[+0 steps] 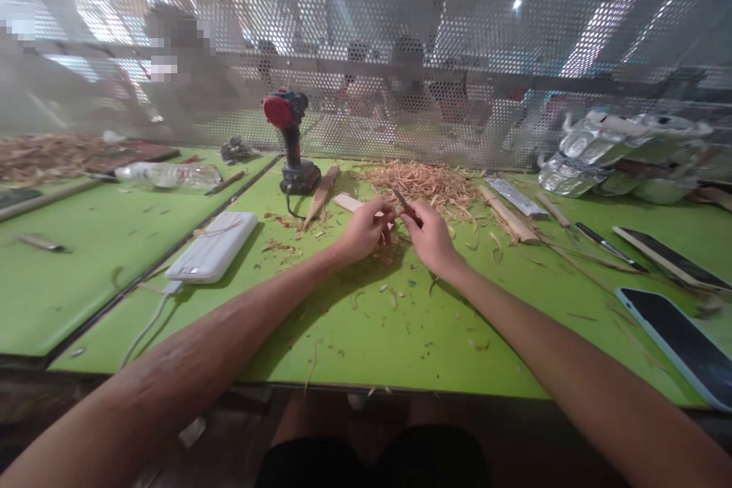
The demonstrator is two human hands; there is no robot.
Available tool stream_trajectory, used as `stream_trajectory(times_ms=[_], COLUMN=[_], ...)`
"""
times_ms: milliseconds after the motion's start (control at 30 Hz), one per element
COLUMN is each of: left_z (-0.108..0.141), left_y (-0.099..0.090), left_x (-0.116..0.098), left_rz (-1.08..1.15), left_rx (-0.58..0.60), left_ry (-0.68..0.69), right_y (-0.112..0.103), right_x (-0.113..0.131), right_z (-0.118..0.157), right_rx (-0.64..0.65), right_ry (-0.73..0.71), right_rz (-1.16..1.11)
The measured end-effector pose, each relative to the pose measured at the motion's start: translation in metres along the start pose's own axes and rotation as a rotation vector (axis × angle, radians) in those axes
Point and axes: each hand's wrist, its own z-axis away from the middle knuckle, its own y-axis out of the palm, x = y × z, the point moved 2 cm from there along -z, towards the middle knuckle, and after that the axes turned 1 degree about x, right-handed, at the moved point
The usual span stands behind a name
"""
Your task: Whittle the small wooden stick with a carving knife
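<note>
My left hand (369,230) is closed, its fingers curled round a pale flat wooden strip (346,203) whose end sticks out to the upper left. Close beside it, my right hand (431,240) grips a slim dark knife (405,206), its tip pointing up and to the left. Both hands are just above the green tabletop (366,343), and the fingers hide where knife and wood meet. Beyond them lies a heap of thin wood shavings (426,181). Loose chips and curls are scattered under and around the hands.
A red-black cordless drill (293,141) stands beside a pointed wood piece (322,197). To the left are a white power bank (214,248) and plastic bottle (168,175). At right lie a wooden piece (508,215), pen (609,246), phone (680,343) and foil bundle (618,149). A perforated screen (486,114) closes the back.
</note>
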Motion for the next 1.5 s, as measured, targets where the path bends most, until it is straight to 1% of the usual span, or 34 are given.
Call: stream_trajectory(times_ms=[167,400,533,767,867,1000,1133,1233,1367,1500], left_z=[0.001,0.0,0.0,0.0,0.0,-0.001,-0.003,-0.002,0.0,0.001], left_y=[-0.003,-0.005,-0.005,-0.005,-0.004,-0.007,-0.01,-0.01,-0.007,-0.005], left_x=[-0.005,-0.001,-0.003,-0.005,-0.004,-0.001,0.004,0.004,0.0,0.0], left_rz=[0.041,0.082,0.105,0.116,0.117,0.105,0.069,0.063,0.056,0.041], left_rx=[0.038,0.055,0.066,0.082,0.064,-0.026,-0.061,-0.049,0.008,0.039], left_ry=[-0.033,-0.039,-0.037,-0.072,-0.092,-0.111,-0.09,-0.06,-0.034,-0.034], right_y=[0.0,0.0,0.0,0.001,0.002,0.001,0.0,0.0,0.0,0.001], right_x=[-0.004,-0.006,-0.007,-0.008,-0.008,-0.006,-0.004,-0.004,-0.005,-0.004], right_z=[-0.001,0.0,-0.001,0.0,0.0,0.001,0.003,0.003,0.002,0.002], right_rx=[0.02,0.028,0.031,0.017,0.019,0.028,0.039,0.029,0.019,0.018], right_ry=[0.019,0.039,0.047,0.009,0.017,0.037,0.034,0.055,0.074,0.07], right_rz=[0.005,-0.024,-0.026,-0.001,0.001,-0.001,0.006,0.004,0.012,0.005])
